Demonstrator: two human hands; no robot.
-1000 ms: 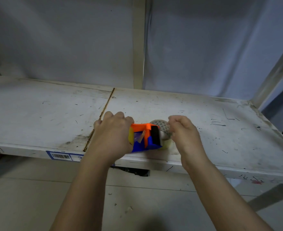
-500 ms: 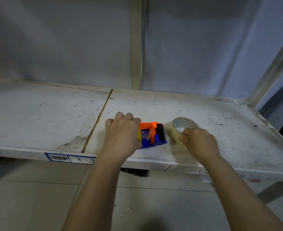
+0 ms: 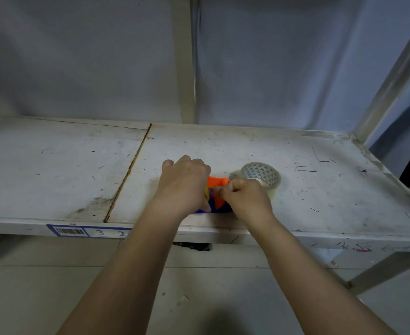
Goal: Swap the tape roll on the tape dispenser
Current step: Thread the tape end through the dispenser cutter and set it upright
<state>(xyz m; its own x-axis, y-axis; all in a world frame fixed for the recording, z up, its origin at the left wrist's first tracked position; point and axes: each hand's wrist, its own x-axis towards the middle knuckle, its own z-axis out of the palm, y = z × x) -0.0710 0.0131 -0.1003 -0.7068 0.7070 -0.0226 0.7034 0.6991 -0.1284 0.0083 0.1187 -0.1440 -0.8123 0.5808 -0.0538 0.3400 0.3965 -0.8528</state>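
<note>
While the tape dispenser (image 3: pixel 217 194) is clamped in the left hand (image 3: pixel 184 184) near the shelf (image 3: pixel 344 189) front edge, the right hand (image 3: pixel 245 198) pinches at it; what is pinched cannot be told. Tape roll (image 3: pixel 260 175) lies free just behind. Risk: dispenser nudged off that edge.

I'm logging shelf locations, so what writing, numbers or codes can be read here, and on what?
"3 - 2": handwritten in blue on the white label stuck to the shelf's front edge; the left forearm covers whatever follows.
Barcode: printed at the left end of that label, bars too fine to read.
Tape roll: only a pattern of small triangles inside its core, no words.
Tape dispenser: no text visible.
</note>
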